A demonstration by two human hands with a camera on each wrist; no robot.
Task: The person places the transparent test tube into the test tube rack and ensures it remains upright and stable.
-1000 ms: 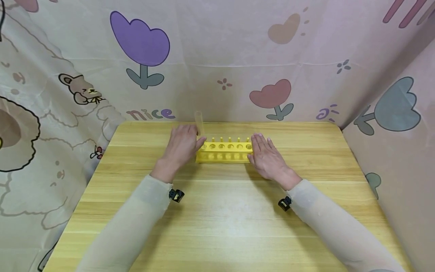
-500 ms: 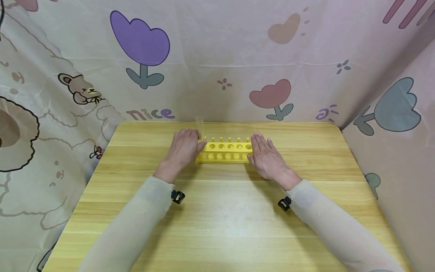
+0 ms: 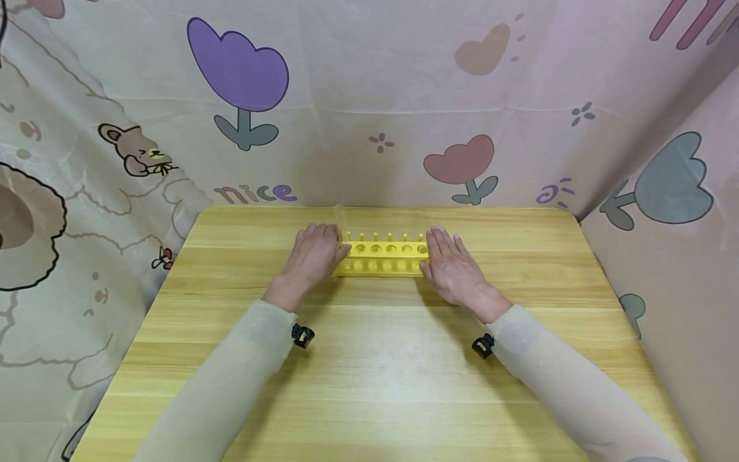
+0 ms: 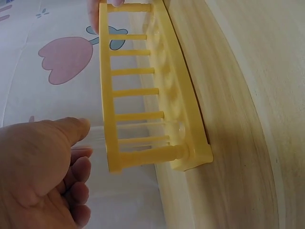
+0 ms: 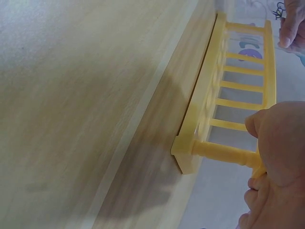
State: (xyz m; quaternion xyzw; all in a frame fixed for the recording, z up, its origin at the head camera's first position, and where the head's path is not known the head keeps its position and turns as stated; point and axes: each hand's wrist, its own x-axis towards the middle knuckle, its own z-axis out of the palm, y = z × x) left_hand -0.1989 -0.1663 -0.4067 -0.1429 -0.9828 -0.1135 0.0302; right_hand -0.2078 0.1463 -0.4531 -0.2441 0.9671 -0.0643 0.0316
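Observation:
A yellow test tube rack stands on the table, a row of round holes along its top and short pegs behind them. At its left end my left hand pinches a clear test tube between thumb and fingers. The tube runs upright through the end hole of the top plate, and its lower end reaches the bottom shelf in the left wrist view. My right hand holds the rack's right end, its thumb in front and its fingers lying along the far side. Part of that end is hidden by the hand.
The wooden table stretches in front of the rack and to both sides. Close behind its far edge hangs a printed cloth, with more cloth at left and right. A small black camera mount sits at each wrist.
The test tube has gone down into the rack's left end hole, its top now lower. My left hand has moved slightly down with it. The right hand and rack have stayed put.

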